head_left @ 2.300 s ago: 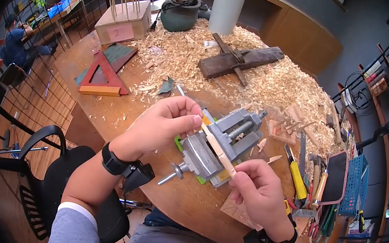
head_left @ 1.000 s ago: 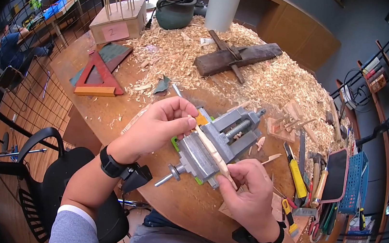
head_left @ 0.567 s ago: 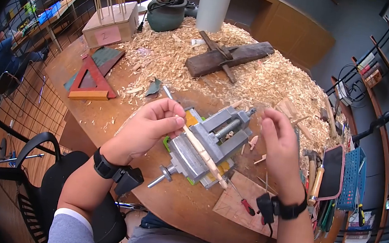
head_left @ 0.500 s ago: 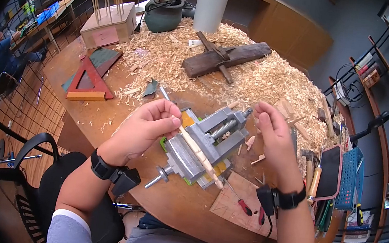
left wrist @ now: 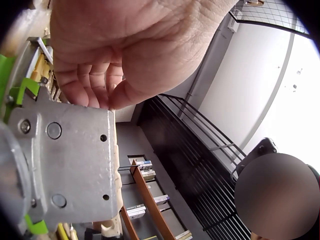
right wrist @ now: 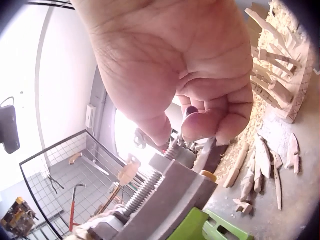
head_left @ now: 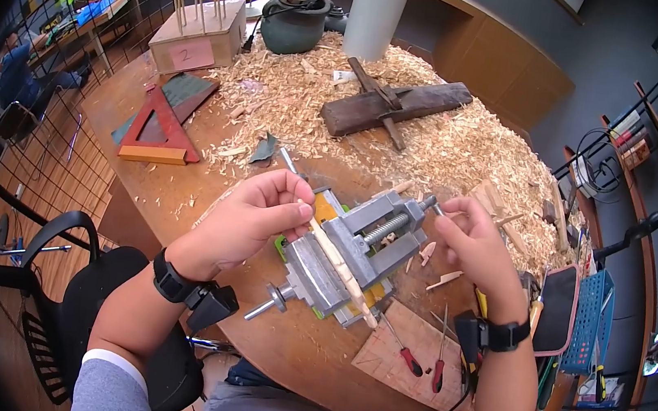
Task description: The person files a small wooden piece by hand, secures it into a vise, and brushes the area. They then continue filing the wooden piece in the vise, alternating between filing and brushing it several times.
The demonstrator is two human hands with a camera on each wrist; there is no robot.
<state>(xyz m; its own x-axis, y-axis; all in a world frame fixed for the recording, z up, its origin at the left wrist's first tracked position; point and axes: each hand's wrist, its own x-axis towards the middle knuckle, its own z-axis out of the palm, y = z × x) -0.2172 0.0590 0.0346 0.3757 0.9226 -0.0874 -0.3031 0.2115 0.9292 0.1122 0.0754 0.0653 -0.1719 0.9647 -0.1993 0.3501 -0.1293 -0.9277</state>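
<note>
A grey metal vise stands on the wooden table, with a carved wooden stick lying along the gap between its jaws. My left hand pinches the stick's upper left end between thumb and fingers. The stick's lower right end sticks out past the vise. In the left wrist view the stick's pale edge shows beside the metal vise plate. My right hand is at the far end of the vise's screw, thumb and fingertips pinching its handle. Fingers partly hide that handle.
Two red-handled screwdrivers lie on a marked board at the front right. Wood shavings cover the back, around a dark wooden plane. A red triangle lies left; a blue basket stands right.
My right hand has let go of the stick's lower end and moved up and away to the vise's screw handle. My left hand has kept its pinch on the stick.
</note>
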